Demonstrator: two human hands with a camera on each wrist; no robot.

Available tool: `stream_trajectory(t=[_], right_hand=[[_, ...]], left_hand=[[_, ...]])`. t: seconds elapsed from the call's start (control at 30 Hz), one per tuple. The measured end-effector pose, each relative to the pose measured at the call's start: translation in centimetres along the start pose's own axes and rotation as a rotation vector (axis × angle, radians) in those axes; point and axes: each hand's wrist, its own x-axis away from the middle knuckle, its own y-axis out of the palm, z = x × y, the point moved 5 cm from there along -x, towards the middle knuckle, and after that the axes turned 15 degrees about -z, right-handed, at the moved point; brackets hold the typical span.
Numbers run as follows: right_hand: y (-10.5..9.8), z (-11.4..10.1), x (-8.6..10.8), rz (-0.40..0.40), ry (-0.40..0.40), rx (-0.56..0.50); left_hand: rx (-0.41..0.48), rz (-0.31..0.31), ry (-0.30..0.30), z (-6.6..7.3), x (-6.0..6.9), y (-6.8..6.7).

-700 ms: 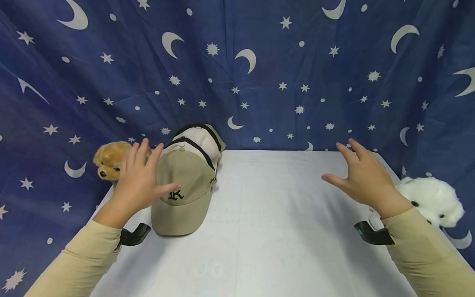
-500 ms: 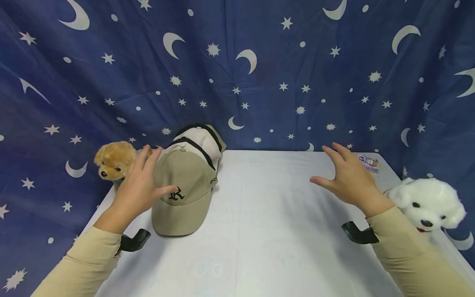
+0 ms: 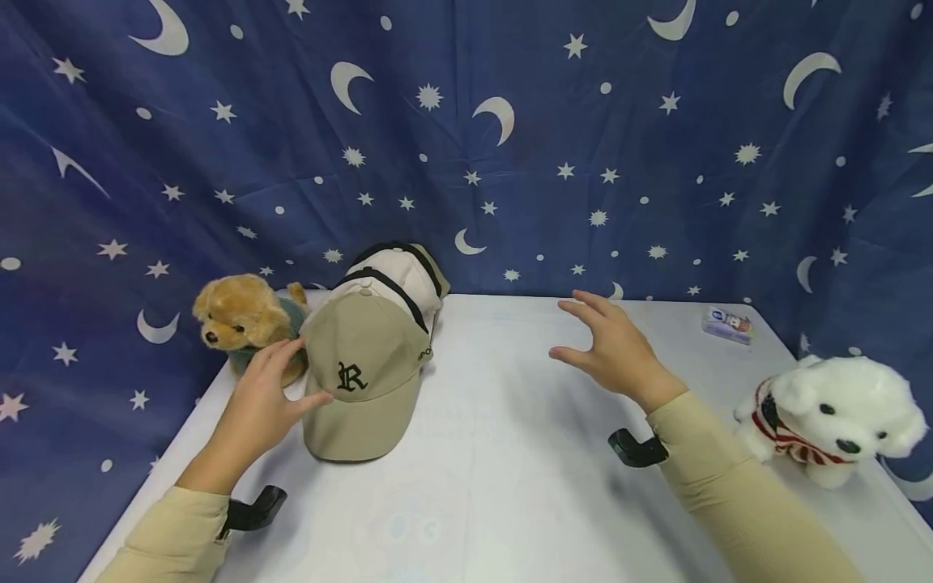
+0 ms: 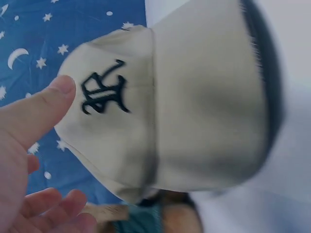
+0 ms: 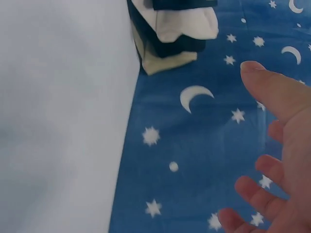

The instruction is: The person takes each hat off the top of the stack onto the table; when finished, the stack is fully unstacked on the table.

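A stack of baseball caps leans at the left of the table, with a beige cap bearing a dark letter in front and a white cap behind it. My left hand hovers at the beige cap's left side, fingers spread and thumb over its edge; contact cannot be told. In the left wrist view the beige cap lies beyond the thumb. My right hand hangs over the middle of the table, fingers parted and holding nothing. The stack's rear edges show in the right wrist view.
A brown plush dog stands behind my left hand. At the right are a white plush dog in a striped scarf and a small purple packet. A starry blue curtain hangs behind the white table.
My right hand has moved left toward the caps, uncovering the packet and the white dog. My left hand has come slightly lower and nearer, showing more of the brown dog. The caps look unmoved.
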Motion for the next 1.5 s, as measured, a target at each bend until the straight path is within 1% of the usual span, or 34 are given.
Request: stream_trajectory(t=[0.07,0.23,0.3,0.43,0.53,0.6,0.67,0.8,0.87,0.93,1.1,1.27,1.37,1.5], right_hand=[[0.7,-0.4,-0.7,-0.013,-0.015,-0.036],[2.2,-2.0,-2.2,-0.025,-0.067,-0.098],[2.6,-2.7,-2.8,-0.032,-0.083,-0.101],[3.4,-4.2,-4.3,-0.059,-0.106,-0.104],[4.0,-5.4,-5.5,-0.075,-0.122,-0.104],[4.4,-6.2,-6.2,-0.081,-0.137,-0.11],[5.0,-7.0,-6.9,-0.085,-0.158,-0.123],[6.3,-8.7,-8.0,-0.107,-0.192,-0.173],[6.9,-9.6,-8.6,-0.118,-0.202,-0.201],[7.4,-10.5,-9.1,-0.126,-0.209,-0.224],[8.4,-12.3,-10.4,-0.149,-0.231,-0.259],[9.3,-13.4,-11.3,-0.18,-0.258,-0.273],[9.6,-13.6,-11.6,-0.202,-0.247,-0.247],[9.7,-13.9,-12.0,-0.251,-0.221,-0.225]], left_hand=[[0.028,-0.029,-0.027,-0.6,0.2,0.5],[0.105,-0.068,-0.054,-2.3,0.7,1.6],[0.132,-0.088,-0.074,-3.0,0.7,2.2],[0.171,-0.163,-0.154,-4.3,0.9,3.4],[0.188,-0.195,-0.179,-5.0,1.0,4.0],[0.209,-0.209,-0.181,-5.4,1.0,4.4],[0.233,-0.229,-0.179,-5.6,1.0,4.7],[0.281,-0.294,-0.189,-5.9,0.8,5.4],[0.295,-0.324,-0.196,-5.9,0.7,5.6],[0.302,-0.342,-0.202,-6.0,0.7,5.8],[0.305,-0.35,-0.211,-6.2,0.7,6.1],[0.33,-0.352,-0.215,-6.4,0.8,6.4],[0.342,-0.36,-0.224,-6.5,0.7,6.6],[0.354,-0.367,-0.245,-6.4,0.7,6.6]])
